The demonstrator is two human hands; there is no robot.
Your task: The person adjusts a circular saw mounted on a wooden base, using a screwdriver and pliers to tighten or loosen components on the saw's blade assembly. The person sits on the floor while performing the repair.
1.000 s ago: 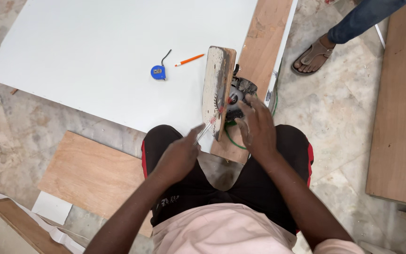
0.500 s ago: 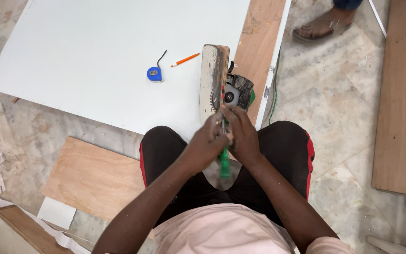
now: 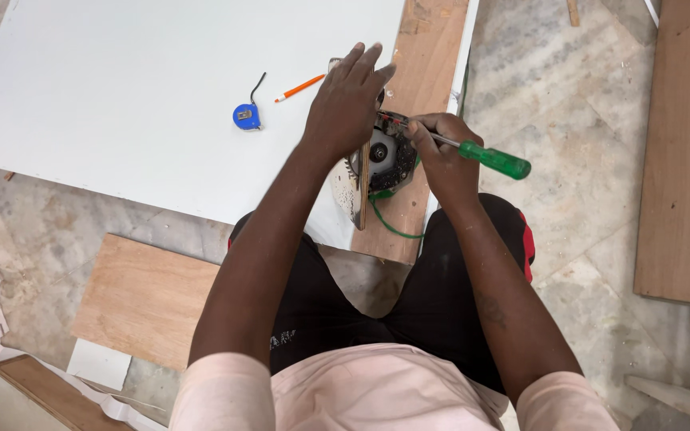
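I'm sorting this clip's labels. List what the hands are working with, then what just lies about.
In use:
- left hand, flat on the circular saw
- right hand, holding the green-handled screwdriver, tip at the saw

Lying about:
- blue tape measure
- orange pencil
- white board
- plywood piece on the floor

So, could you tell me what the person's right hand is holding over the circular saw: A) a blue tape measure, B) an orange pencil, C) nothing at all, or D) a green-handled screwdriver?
D: the right hand grips a green-handled screwdriver whose shaft points into the circular saw, while the orange pencil and blue tape measure lie untouched on the white board.
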